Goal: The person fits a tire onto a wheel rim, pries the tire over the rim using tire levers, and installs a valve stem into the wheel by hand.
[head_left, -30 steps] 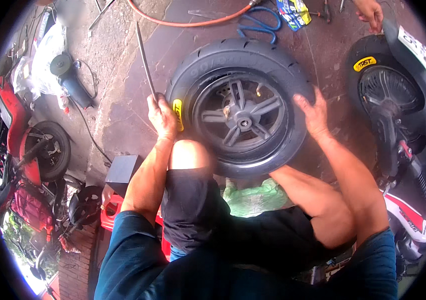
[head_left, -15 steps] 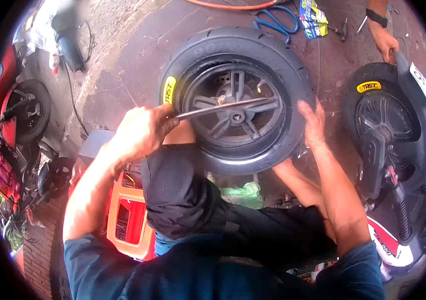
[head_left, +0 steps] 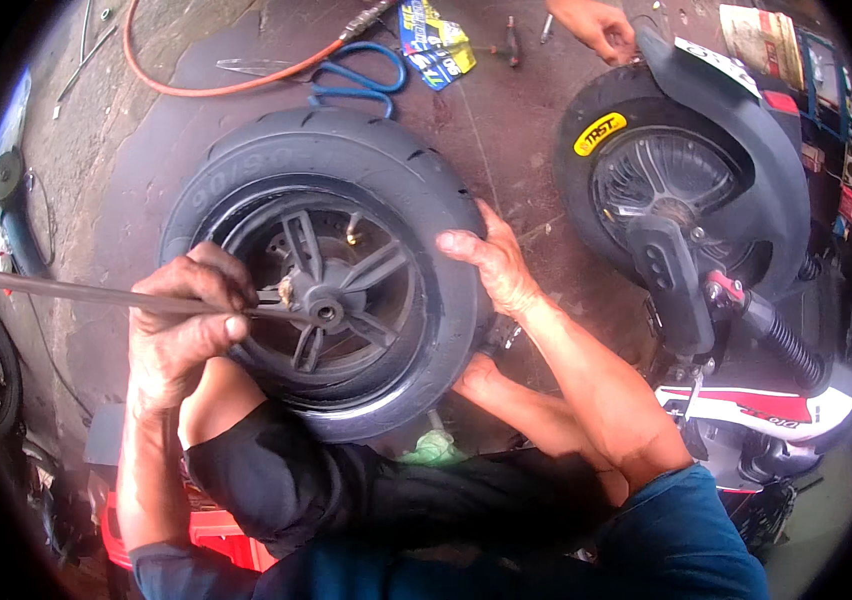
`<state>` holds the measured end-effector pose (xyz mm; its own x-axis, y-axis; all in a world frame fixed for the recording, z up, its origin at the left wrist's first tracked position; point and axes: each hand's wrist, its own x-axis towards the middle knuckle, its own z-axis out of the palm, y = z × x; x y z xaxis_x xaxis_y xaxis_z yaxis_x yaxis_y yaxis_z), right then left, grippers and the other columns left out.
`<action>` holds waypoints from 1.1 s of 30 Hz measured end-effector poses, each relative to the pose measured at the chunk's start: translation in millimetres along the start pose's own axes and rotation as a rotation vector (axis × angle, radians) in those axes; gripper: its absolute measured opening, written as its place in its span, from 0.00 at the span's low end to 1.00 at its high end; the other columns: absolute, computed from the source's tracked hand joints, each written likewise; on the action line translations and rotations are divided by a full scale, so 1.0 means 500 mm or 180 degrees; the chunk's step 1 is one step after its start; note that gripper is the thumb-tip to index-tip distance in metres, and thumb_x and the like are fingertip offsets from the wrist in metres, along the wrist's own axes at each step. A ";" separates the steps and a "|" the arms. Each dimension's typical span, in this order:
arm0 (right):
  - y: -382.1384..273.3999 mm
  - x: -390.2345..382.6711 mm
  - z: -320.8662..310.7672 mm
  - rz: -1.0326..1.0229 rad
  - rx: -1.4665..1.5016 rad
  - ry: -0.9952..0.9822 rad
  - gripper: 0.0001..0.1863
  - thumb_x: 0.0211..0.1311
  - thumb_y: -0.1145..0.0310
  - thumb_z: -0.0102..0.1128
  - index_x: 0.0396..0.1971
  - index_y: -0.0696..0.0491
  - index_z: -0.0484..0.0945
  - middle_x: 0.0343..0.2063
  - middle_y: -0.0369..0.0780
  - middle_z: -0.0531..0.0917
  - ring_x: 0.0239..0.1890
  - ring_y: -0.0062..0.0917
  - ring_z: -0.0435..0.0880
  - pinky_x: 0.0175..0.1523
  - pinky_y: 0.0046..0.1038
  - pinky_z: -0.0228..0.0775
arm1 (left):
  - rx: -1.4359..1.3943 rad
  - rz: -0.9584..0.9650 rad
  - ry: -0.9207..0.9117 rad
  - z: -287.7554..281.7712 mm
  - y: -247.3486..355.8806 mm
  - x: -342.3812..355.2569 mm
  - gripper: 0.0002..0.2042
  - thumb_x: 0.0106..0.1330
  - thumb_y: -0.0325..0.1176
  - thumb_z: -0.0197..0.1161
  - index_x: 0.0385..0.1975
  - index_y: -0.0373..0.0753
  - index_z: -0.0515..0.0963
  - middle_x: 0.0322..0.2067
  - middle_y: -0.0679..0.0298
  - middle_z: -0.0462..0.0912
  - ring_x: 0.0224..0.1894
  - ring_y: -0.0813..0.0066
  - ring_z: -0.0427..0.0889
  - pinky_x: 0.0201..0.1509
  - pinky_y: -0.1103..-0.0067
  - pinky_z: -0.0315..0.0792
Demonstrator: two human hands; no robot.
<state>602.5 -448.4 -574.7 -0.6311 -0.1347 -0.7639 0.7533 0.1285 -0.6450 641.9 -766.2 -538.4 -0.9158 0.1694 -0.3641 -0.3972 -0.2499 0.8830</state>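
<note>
A motorbike tyre [head_left: 336, 140] on a dark spoked rim [head_left: 366, 282] leans over my bent legs, with a short valve stem [head_left: 353, 230] inside the rim. My left hand [head_left: 181, 330] is closed on a long steel bar [head_left: 66, 289], held nearly level over the wheel's left side; one end reaches out left, the other lies over the spokes near the hub. My right hand [head_left: 496, 265] grips the tyre's right side, thumb on the sidewall and fingers round the tread. A pale green bag [head_left: 434, 448] shows below the wheel.
A scooter's rear wheel [head_left: 661, 170] stands at right, a co-worker's hand [head_left: 611, 35] above it. Orange hose [head_left: 186, 88], blue coiled hose [head_left: 356, 80] and bucket [head_left: 756, 40] lie toward the back. A power tool [head_left: 16, 215] is at left, a red stool [head_left: 226, 535] under me.
The bar swung from upright to across the rim, and now sticks out leftward in my left hand. The view has turned, so the wheels appear farther left. My right hand still grips the tyre.
</note>
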 end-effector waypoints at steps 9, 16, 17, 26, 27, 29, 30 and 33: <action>0.023 0.015 -0.016 -0.0294 -0.0016 -0.0082 0.43 0.41 0.54 0.72 0.54 0.64 0.66 0.44 0.46 0.78 0.45 0.29 0.78 0.53 0.29 0.68 | 0.0307 -0.0435 0.0937 0.019 0.022 -0.078 0.10 0.54 0.30 0.68 0.31 0.31 0.77 0.24 0.65 0.76 0.23 0.78 0.75 0.28 0.85 0.69; 0.015 0.006 0.006 -0.0144 -0.0054 -0.0160 0.42 0.42 0.52 0.71 0.54 0.64 0.67 0.45 0.48 0.78 0.46 0.30 0.78 0.55 0.29 0.68 | -0.0022 -0.0440 0.1062 0.059 0.037 -0.130 0.13 0.59 0.34 0.63 0.34 0.29 0.76 0.24 0.57 0.79 0.23 0.70 0.79 0.28 0.78 0.74; 0.031 0.019 -0.007 -0.0160 -0.0028 -0.0152 0.42 0.42 0.52 0.71 0.54 0.64 0.67 0.45 0.48 0.78 0.46 0.30 0.78 0.55 0.29 0.68 | 0.0255 -0.0412 0.1034 0.053 0.038 -0.136 0.14 0.61 0.36 0.61 0.36 0.29 0.75 0.23 0.56 0.78 0.23 0.68 0.80 0.31 0.76 0.75; 0.024 0.012 -0.013 -0.0257 -0.0086 -0.0042 0.42 0.43 0.53 0.70 0.53 0.66 0.66 0.46 0.49 0.78 0.46 0.32 0.79 0.53 0.31 0.69 | 0.0560 0.0128 0.2446 -0.041 0.068 -0.214 0.17 0.66 0.41 0.56 0.39 0.28 0.75 0.21 0.59 0.75 0.19 0.71 0.75 0.23 0.79 0.71; 0.044 0.023 -0.040 -0.0287 -0.0191 0.0096 0.42 0.43 0.53 0.70 0.54 0.66 0.66 0.45 0.49 0.78 0.45 0.32 0.79 0.52 0.31 0.70 | 0.0442 0.0291 0.2403 -0.052 0.064 -0.230 0.17 0.66 0.40 0.57 0.39 0.29 0.74 0.21 0.59 0.75 0.19 0.71 0.75 0.22 0.79 0.71; 0.015 -0.002 -0.021 -0.0139 -0.0072 -0.0052 0.41 0.44 0.52 0.69 0.54 0.64 0.66 0.44 0.47 0.78 0.44 0.30 0.79 0.50 0.30 0.71 | 0.0263 0.0477 0.2374 -0.064 0.052 -0.258 0.13 0.67 0.38 0.57 0.39 0.33 0.71 0.19 0.60 0.72 0.18 0.72 0.73 0.23 0.78 0.71; 0.013 0.002 -0.004 -0.0117 -0.0067 -0.0087 0.41 0.44 0.52 0.69 0.54 0.64 0.66 0.44 0.47 0.78 0.44 0.30 0.79 0.50 0.30 0.71 | 0.0011 0.0551 0.1516 -0.070 0.056 -0.281 0.14 0.63 0.38 0.61 0.38 0.35 0.69 0.23 0.58 0.73 0.23 0.70 0.76 0.26 0.77 0.73; 0.016 -0.001 0.000 -0.0157 -0.0045 -0.0153 0.39 0.45 0.51 0.68 0.53 0.60 0.67 0.41 0.44 0.78 0.41 0.28 0.79 0.47 0.30 0.72 | 0.0491 0.0693 0.1044 -0.028 0.078 -0.298 0.20 0.56 0.41 0.67 0.37 0.32 0.68 0.32 0.45 0.78 0.35 0.58 0.81 0.38 0.72 0.77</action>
<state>608.6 -447.5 -579.5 -0.6577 -0.1881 -0.7295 0.7185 0.1342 -0.6824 762.0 -814.6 -453.7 -0.9574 -0.1902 -0.2171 -0.2019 -0.0964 0.9747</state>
